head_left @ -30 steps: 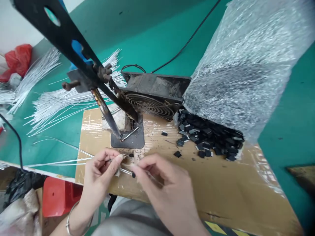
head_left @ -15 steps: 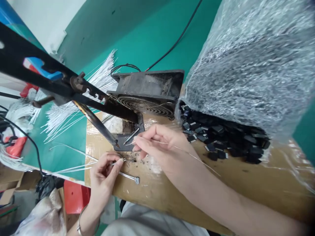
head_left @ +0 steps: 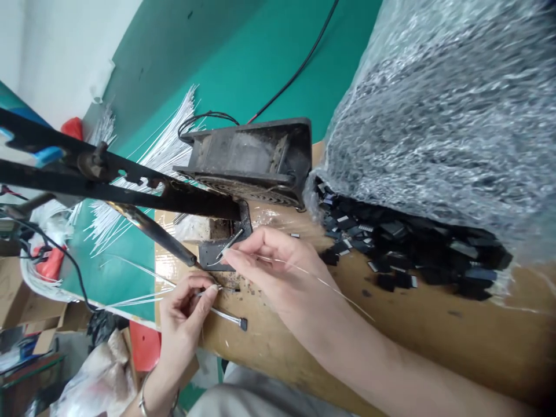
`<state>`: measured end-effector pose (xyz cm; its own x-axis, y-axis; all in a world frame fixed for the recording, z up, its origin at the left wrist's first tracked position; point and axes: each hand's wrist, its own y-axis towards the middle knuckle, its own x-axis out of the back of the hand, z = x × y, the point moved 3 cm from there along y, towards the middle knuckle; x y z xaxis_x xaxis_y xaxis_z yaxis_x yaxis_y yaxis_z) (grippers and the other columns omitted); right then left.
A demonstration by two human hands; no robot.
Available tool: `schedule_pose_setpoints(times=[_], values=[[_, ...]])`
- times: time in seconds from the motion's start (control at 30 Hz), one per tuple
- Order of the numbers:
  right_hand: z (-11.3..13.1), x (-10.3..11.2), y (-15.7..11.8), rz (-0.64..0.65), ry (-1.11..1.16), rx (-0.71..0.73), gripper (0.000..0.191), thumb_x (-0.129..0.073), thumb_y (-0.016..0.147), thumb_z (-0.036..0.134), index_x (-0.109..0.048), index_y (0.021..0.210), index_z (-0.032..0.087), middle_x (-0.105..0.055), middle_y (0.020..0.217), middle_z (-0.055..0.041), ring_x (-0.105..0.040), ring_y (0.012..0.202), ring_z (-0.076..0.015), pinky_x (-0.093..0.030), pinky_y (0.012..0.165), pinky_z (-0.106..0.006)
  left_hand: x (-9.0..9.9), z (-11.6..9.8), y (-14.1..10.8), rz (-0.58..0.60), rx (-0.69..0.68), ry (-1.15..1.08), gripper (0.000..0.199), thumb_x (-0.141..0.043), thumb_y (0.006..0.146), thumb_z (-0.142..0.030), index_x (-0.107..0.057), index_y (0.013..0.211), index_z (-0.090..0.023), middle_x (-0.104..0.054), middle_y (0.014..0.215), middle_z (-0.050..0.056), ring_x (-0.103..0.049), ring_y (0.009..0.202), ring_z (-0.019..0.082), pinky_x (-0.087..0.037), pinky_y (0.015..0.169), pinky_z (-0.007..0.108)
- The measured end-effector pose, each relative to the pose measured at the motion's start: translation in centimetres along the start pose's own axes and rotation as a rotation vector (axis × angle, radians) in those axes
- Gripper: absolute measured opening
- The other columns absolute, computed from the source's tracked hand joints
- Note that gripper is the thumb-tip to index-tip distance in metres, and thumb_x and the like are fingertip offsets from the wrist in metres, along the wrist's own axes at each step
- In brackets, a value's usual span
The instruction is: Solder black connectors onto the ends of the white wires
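Note:
My left hand (head_left: 189,310) pinches thin white wires just below the tip of a soldering iron (head_left: 174,246), which is clamped in a black metal stand (head_left: 204,200). Some white wires end in a small black connector (head_left: 243,324) lying on the brown board by my left fingers. With thumb and fingers pressed together, my right hand (head_left: 278,266) holds a thin solder wire (head_left: 321,281); its short end points toward the iron's tip. A small metal rod (head_left: 230,244) lies on the dark base plate beside my right fingertips.
Behind my hands stands a black fan (head_left: 252,153). On the right, a large clear plastic bag (head_left: 434,127) spills small black connectors (head_left: 399,231). Bundles of white wires (head_left: 165,156) lie on the green mat at the left. Below are a red stool (head_left: 145,346) and cardboard boxes (head_left: 15,292).
The view has shifted, so the stand, iron and fan sit farther left in it. My right hand's fingertips are slightly farther left, and both hands keep their grip.

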<state>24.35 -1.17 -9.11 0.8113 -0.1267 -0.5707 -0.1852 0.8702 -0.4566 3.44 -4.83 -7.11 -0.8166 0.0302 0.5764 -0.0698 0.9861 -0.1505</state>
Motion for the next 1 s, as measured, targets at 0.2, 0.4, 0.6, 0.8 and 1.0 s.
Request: schedule_pose_setpoints(times=[0.2,0.4,0.6,0.8,1.0], values=[[0.06,-0.13,-0.05,0.029,0.061,-0.033,0.023,-0.076,0.085,0.024,-0.063,0.066,0.021,-0.067,0.067,0.0035,-0.062,0.068,-0.0134,-0.048,0.065,-0.025,0.01,-0.11,0.02,0.001,0.019,-0.005,0.011,-0.086,0.090,-0.030,-0.081,0.084,-0.022,-0.076,0.084,0.002,-0.067,0.078,0.014,-0.052,0.071,0.017],[0.14,-0.24,-0.07,0.064,0.101,-0.064,0.021,-0.076,0.085,0.022,-0.064,0.067,0.020,-0.067,0.065,0.0043,-0.062,0.066,-0.0125,-0.050,0.067,-0.025,-0.08,-0.34,0.03,-0.015,0.028,-0.017,0.013,-0.087,0.089,-0.032,-0.081,0.083,-0.021,-0.075,0.084,0.001,-0.067,0.078,0.014,-0.053,0.071,0.017],[-0.20,-0.13,-0.19,0.087,0.090,-0.022,0.023,-0.076,0.086,0.029,-0.063,0.069,0.021,-0.066,0.066,0.0049,-0.062,0.067,-0.0119,-0.049,0.066,-0.024,-0.19,-0.35,0.08,-0.021,0.040,-0.031,0.016,-0.088,0.087,-0.034,-0.081,0.082,-0.020,-0.076,0.083,0.003,-0.068,0.077,0.016,-0.054,0.071,0.020],[-0.28,-0.06,-0.40,0.117,0.083,-0.018,0.022,-0.077,0.086,0.032,-0.063,0.073,0.022,-0.069,0.071,0.0037,-0.066,0.071,-0.0135,-0.052,0.069,-0.025,-0.22,-0.42,0.00,-0.035,0.047,-0.032,0.017,-0.089,0.086,-0.034,-0.081,0.082,-0.020,-0.075,0.083,0.004,-0.067,0.077,0.017,-0.054,0.070,0.020],[-0.21,0.06,-0.30,0.083,0.058,-0.001,0.022,-0.079,0.084,0.032,-0.065,0.071,0.021,-0.070,0.071,0.0018,-0.067,0.072,-0.0154,-0.053,0.069,-0.027,-0.22,-0.33,0.11,-0.022,0.038,-0.026,0.013,-0.087,0.088,-0.031,-0.081,0.082,-0.021,-0.076,0.082,0.002,-0.068,0.077,0.015,-0.054,0.071,0.018]])
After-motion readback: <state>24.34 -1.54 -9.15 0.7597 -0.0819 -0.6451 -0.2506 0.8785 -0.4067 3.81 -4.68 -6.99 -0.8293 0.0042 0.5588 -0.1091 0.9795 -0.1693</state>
